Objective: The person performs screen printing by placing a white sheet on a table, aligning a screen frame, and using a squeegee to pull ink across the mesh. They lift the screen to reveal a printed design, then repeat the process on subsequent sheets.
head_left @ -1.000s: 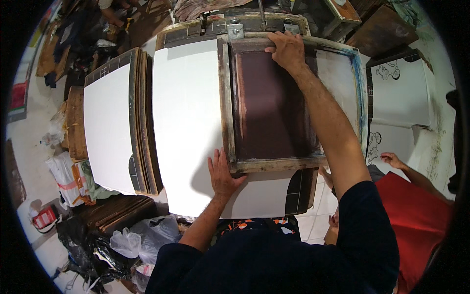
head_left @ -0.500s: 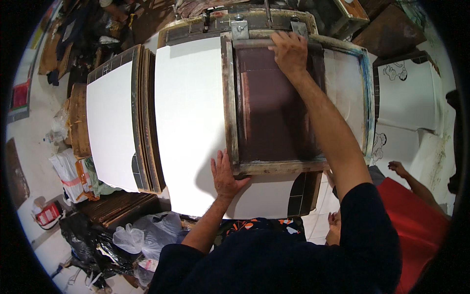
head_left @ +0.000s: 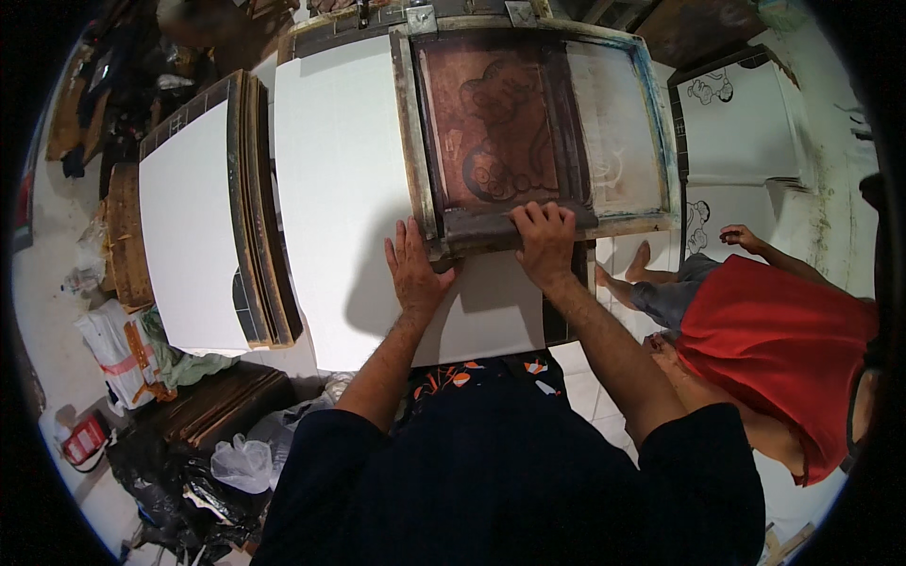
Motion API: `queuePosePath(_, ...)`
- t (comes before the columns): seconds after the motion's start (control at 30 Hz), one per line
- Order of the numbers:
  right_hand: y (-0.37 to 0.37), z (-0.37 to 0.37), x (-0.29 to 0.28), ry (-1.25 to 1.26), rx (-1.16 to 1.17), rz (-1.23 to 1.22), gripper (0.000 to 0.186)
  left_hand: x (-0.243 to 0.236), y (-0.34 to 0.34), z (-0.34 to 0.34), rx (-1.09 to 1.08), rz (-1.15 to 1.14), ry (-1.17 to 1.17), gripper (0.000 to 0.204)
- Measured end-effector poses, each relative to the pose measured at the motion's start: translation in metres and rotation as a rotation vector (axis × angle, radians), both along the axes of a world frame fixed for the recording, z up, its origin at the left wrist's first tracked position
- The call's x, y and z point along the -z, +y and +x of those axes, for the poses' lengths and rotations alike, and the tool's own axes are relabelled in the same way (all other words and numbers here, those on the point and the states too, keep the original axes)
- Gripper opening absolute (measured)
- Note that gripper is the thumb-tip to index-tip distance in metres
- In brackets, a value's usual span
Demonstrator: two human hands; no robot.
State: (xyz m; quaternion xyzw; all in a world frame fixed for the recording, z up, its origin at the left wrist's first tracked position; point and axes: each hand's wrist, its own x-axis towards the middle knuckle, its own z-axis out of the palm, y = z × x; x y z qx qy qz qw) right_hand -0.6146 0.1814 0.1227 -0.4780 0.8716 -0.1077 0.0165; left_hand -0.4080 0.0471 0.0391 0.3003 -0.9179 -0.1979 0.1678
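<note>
A wooden-framed printing screen (head_left: 404,123) lies over a white sheet (head_left: 335,189) on a board, its far edge held at metal hinge clamps (head_left: 422,19). Dark lines of a cartoon figure show through its reddish-brown mesh (head_left: 505,132). At the near end of the mesh, my right hand (head_left: 545,243) grips a dark, ink-stained squeegee (head_left: 477,224) from above, fingers wrapped over it. My left hand (head_left: 415,275) rests on the white sheet with fingers stretched out, its thumb close to the frame's near left corner. The squeegee's lower edge is hidden.
Left of me stands a stack of boards topped with a white sheet (head_left: 189,217). Plastic bags (head_left: 241,462) lie at lower left. To the right, a person in a red shirt (head_left: 774,330) is close by, near sheets printed with cartoon outlines (head_left: 746,123).
My right hand has come from the screen's far end to its near end, pulling the squeegee. The mesh now shows the figure's outline. My view has shifted, showing more of the person in red.
</note>
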Motion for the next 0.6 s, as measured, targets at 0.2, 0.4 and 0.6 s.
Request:
queuePosePath(0.2, 0.004, 0.002, -0.001, 0.009, -0.017, -0.07, 0.051, -0.002, 0.001, -0.007, -0.061, 0.19, 0.036, 0.114)
queuePosePath(0.4, -0.023, -0.038, -0.029, -0.014, -0.036, -0.145, 0.041, -0.02, 0.008, -0.01, -0.13, 0.568, 0.274, 0.105)
queuePosePath(0.6, -0.019, -0.039, -0.042, -0.161, -0.137, 0.017, 0.04, -0.035, 0.007, -0.01, -0.139, 0.575, 0.267, 0.1)
